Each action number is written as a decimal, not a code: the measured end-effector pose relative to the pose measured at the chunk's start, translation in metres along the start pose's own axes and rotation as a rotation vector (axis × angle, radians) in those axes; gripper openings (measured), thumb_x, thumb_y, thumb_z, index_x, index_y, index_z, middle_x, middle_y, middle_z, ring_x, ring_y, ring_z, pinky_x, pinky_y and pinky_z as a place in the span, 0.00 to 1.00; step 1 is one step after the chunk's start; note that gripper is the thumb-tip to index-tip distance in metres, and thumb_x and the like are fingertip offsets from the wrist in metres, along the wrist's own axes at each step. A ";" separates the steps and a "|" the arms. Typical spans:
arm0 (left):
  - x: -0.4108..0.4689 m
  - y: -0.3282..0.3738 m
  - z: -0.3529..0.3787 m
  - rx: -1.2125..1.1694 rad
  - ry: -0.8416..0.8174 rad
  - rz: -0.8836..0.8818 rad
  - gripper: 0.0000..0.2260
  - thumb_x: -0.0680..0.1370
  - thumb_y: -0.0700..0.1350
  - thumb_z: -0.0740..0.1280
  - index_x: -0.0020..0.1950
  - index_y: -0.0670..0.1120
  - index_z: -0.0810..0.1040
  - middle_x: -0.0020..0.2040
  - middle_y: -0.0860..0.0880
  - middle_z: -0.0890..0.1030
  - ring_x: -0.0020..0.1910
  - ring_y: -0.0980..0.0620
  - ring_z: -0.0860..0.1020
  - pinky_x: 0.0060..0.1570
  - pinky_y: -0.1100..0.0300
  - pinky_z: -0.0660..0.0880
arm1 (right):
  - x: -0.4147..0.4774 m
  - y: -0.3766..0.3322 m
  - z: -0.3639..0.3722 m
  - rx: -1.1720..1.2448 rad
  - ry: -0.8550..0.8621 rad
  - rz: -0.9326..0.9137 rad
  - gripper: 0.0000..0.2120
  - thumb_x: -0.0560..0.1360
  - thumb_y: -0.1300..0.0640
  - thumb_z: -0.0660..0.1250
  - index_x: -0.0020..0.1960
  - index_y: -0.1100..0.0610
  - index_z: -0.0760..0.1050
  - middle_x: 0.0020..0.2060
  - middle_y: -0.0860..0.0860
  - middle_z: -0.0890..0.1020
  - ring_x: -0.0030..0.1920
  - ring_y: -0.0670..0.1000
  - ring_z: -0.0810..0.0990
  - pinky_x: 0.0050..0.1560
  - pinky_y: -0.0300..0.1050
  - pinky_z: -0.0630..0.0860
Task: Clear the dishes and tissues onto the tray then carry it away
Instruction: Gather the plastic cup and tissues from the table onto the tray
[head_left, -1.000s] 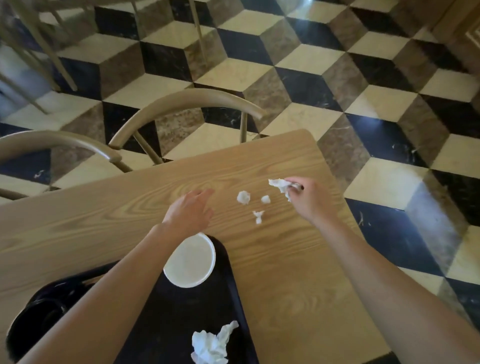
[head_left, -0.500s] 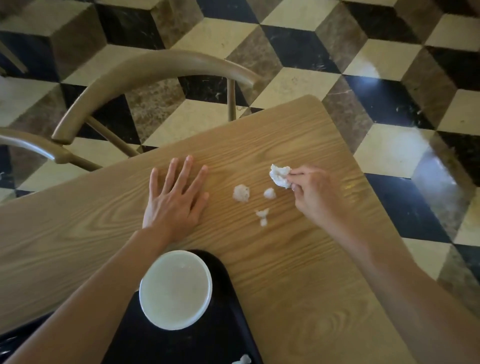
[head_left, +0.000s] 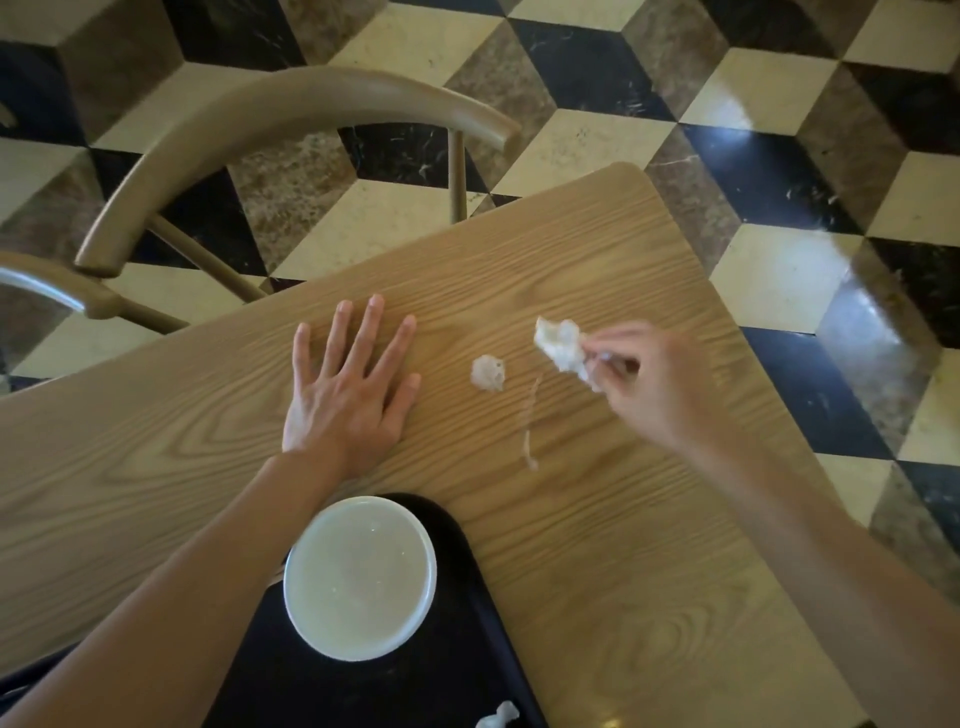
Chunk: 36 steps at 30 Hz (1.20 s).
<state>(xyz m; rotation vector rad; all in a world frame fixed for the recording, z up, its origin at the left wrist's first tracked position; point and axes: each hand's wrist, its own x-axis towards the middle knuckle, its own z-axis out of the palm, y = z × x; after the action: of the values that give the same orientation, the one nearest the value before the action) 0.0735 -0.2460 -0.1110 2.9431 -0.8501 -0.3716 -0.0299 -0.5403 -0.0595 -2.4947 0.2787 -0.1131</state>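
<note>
The left hand (head_left: 349, 387) lies flat on the wooden table (head_left: 649, 545), palm down, fingers spread and open, holding nothing. It rests just beyond the far end of the black tray (head_left: 467, 613).

The right hand (head_left: 652, 384) is raised slightly over the right part of the table, fingers pinched closed on a crumpled white tissue (head_left: 560, 343) that sticks out to the left of the fingertips.

Between the two hands, one small tissue ball (head_left: 488, 372) sits on the bare tabletop, apart from both hands. Just to its right and nearer, a pale blurred streak (head_left: 530, 421) runs along the wood; what it is cannot be told.

The tray occupies the near edge of the table, partly covered by the left forearm. On its far end stands a round white dish (head_left: 359, 577), shallow and empty in appearance, touching the tray surface and partly tucked under the forearm. At the very near edge of the tray a further scrap of white tissue (head_left: 498, 716) is partly cut off by the frame.

Beyond the table's far left edge stands a curved-back wooden chair (head_left: 270, 119). The floor (head_left: 779, 104) is tiled in a cube pattern of cream, brown and black.
</note>
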 end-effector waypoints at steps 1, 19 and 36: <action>0.000 0.000 0.000 -0.001 0.001 0.001 0.28 0.83 0.63 0.44 0.82 0.59 0.44 0.83 0.50 0.43 0.82 0.45 0.41 0.76 0.36 0.41 | 0.016 0.002 0.003 -0.027 0.035 0.015 0.08 0.71 0.65 0.73 0.50 0.59 0.86 0.48 0.54 0.86 0.46 0.49 0.82 0.50 0.37 0.73; 0.000 -0.002 0.001 -0.024 0.014 0.014 0.28 0.83 0.63 0.44 0.82 0.59 0.44 0.83 0.50 0.42 0.81 0.45 0.40 0.76 0.35 0.41 | 0.020 -0.028 0.028 -0.095 -0.609 -0.598 0.14 0.71 0.70 0.70 0.51 0.57 0.86 0.49 0.48 0.87 0.42 0.51 0.81 0.45 0.46 0.80; -0.002 -0.003 0.003 -0.174 0.118 -0.050 0.27 0.84 0.53 0.47 0.83 0.46 0.52 0.83 0.48 0.48 0.82 0.50 0.44 0.79 0.43 0.41 | 0.071 -0.060 0.066 0.035 -0.330 -0.551 0.08 0.74 0.67 0.69 0.48 0.59 0.87 0.48 0.51 0.88 0.50 0.49 0.84 0.55 0.40 0.76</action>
<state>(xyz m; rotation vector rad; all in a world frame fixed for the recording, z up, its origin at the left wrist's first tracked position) 0.0725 -0.2419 -0.1136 2.7977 -0.6939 -0.2562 0.0591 -0.4707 -0.0758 -2.4389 -0.5442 0.0712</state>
